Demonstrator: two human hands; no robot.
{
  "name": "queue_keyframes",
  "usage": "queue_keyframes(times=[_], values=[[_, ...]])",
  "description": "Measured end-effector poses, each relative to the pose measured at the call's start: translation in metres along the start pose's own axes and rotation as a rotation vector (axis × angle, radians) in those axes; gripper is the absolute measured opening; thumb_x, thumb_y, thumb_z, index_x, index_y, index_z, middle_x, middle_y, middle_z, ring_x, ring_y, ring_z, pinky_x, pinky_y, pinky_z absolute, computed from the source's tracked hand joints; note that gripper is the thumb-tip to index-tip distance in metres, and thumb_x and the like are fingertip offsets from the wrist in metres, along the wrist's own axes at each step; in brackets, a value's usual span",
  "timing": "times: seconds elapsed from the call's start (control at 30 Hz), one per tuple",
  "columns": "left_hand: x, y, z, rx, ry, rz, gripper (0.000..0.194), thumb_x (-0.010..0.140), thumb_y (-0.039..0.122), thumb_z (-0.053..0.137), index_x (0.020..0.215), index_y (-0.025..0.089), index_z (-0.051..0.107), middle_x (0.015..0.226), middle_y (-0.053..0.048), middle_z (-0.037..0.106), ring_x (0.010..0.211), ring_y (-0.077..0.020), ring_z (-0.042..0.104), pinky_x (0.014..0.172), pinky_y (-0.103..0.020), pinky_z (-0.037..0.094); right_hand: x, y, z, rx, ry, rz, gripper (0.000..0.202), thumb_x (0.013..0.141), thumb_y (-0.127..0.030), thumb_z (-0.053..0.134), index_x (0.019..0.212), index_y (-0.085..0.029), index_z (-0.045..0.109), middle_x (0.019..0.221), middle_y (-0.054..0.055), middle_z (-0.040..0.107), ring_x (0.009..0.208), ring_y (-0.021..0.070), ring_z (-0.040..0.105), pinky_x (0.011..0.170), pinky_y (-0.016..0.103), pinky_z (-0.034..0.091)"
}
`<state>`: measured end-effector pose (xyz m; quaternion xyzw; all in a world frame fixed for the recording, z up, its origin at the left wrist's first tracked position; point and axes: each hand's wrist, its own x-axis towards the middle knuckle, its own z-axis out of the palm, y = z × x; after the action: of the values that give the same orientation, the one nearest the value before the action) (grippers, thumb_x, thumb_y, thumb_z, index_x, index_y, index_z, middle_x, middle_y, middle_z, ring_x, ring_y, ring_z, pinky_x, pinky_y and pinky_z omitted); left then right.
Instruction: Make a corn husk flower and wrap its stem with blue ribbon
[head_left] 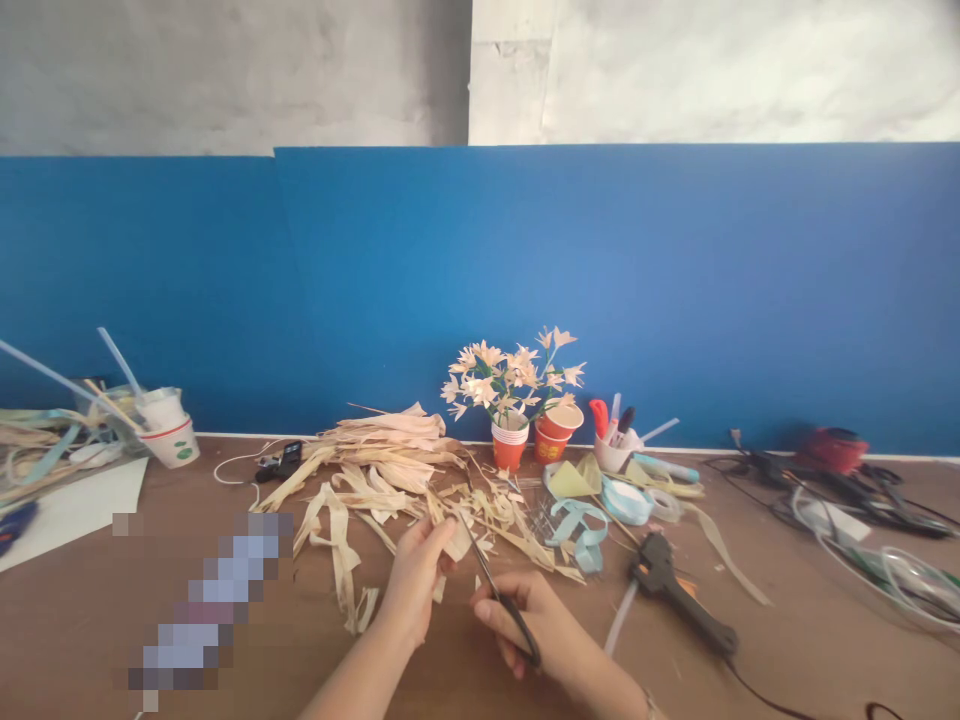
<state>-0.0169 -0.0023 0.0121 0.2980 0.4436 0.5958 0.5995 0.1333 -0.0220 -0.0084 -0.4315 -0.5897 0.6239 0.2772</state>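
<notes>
Right hand (521, 620) nearest: fingers curled through the handles of the scissors (514, 612), firm grip, no gap to speak of. Scissors tilted, tips pointing away and to the left. Left hand (421, 560) just left of scissors, thumb and fingers pinched on a husk piece (457, 543). Piece sits right beside the blades; can't tell if they're biting. All over a brown bench (450, 690).

Left of scissors, well apart: pixelated object (217, 600), can't tell what. Right of scissors: glue gun (667, 580) lying on its side, cord trailing toward the camera; glue stick (621, 615) between the two.

Just beyond scissors: loose husk scraps (510, 510). Beyond and right: blue ribbon (589, 535), tape roll (626, 500). Far right: tangled cables (787, 490). Far left: white paper (90, 510).

Further past scissors, to the left: husk pile (382, 445), with a small black device (281, 462) at its left. Straight past scissors: red cup (508, 450) holding pale flowers (517, 370). More red cups (553, 438) at its right, then a white bowl (613, 457) of pens. White cup (176, 443) well left.

Behind everything beyond scissors: blue panel (450, 250), then grey wall (225, 70).
</notes>
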Motion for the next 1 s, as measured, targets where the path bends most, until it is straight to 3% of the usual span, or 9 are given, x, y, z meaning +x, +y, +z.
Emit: queue_keyframes(times=[0.43,1.0], values=[[0.0055,-0.0017,-0.0046,0.066,0.015,0.084,0.029,0.063,0.041,0.071,0.062,0.016,0.057,0.052,0.004,0.054,0.049,-0.0091,0.045,0.047,-0.020,0.033,-0.0018,-0.0011,-0.0021,-0.047,-0.018,0.053,0.047,0.068,-0.058,0.061,0.079,-0.013,0.060,0.039,-0.007,0.049,0.031,0.0052,0.040,0.030,0.013,0.026],[0.0072,0.0053,-0.0073,0.144,0.023,0.073,0.029,0.059,0.042,0.073,0.062,0.015,0.064,0.055,0.003,0.058,0.053,-0.0118,0.049,0.053,-0.022,0.035,-0.0086,-0.0088,-0.0057,-0.082,-0.101,0.077,0.043,0.070,-0.056,0.061,0.077,-0.013,0.060,0.040,-0.007,0.048,0.032,0.0043,0.040,0.031,0.013,0.025]])
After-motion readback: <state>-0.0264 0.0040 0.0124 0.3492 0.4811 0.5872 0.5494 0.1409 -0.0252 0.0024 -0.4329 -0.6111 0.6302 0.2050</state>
